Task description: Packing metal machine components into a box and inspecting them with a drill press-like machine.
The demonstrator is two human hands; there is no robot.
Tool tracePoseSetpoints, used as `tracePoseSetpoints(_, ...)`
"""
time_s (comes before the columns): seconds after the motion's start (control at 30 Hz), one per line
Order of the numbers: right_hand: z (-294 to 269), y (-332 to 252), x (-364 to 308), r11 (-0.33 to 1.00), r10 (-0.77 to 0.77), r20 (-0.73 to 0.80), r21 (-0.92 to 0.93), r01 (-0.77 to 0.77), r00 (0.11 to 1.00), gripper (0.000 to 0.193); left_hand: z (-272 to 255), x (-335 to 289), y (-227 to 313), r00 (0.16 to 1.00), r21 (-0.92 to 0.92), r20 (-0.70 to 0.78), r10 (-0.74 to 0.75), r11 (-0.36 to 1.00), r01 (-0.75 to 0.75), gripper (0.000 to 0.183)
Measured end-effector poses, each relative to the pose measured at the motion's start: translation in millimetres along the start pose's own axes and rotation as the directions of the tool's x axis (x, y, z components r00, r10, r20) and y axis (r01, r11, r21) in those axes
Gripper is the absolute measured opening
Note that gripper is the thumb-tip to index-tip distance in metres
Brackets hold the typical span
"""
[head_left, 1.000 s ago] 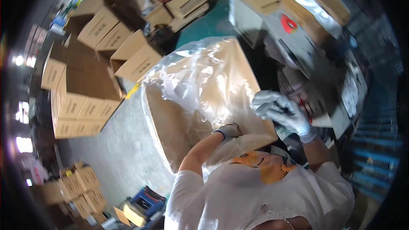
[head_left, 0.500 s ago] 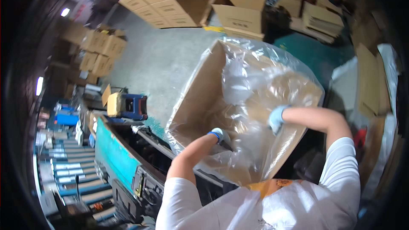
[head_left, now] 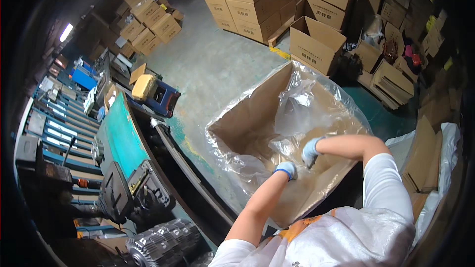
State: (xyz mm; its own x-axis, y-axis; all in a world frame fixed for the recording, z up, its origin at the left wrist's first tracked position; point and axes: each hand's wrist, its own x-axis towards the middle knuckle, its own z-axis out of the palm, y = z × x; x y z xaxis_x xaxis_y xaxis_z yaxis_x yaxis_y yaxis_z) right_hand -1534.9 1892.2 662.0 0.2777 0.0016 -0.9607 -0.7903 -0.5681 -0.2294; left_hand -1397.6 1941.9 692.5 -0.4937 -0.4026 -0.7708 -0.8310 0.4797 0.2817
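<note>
A large open cardboard box (head_left: 262,106) stands in front of me, with a clear plastic liner (head_left: 302,111) inside it and draped over its rim. Both my hands wear light gloves and are down inside the box, close together against the liner. My left hand (head_left: 289,169), a blue band at its wrist, is low on the near side; its fingers are mostly hidden. Just right of it and slightly farther in, my right hand (head_left: 310,152) points its fingers downward onto the plastic, stretched rather than curled. Neither hand visibly lifts anything.
On the left runs a green-topped machine bench (head_left: 121,133) beside a roller conveyor (head_left: 62,118). A blue cart (head_left: 166,100) carries a yellow bundle (head_left: 144,86). Stacked cartons (head_left: 247,7) and an open carton (head_left: 314,44) stand behind; flattened cardboard (head_left: 393,84) lies at right.
My view has swung, so the surroundings sit differently in the picture. My hands have come closer together inside the box, the left one nearer the right.
</note>
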Motion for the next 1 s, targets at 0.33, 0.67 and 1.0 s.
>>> tracePoseSetpoints(0.33,71.4,16.1,3.1,0.999,-0.011,0.148,-0.041,0.017,0.989,0.054,175.2,52.0,-29.9,0.960,-0.202,-0.240,-0.142,0.975,0.094,0.041)
tracePoseSetpoints(0.67,-38.2,112.0,37.4,0.951,-0.233,-0.439,0.085,0.299,0.868,0.039,6.8,17.2,-146.8,0.725,-0.560,-0.445,-0.527,0.795,0.234,0.044)
tracePoseSetpoints(1.0,-40.9,22.0,-71.8,0.966,0.019,-0.640,0.209,0.150,0.768,0.040,1.4,-40.0,-31.5,0.671,-0.605,-0.485,-0.561,0.769,0.205,0.039)
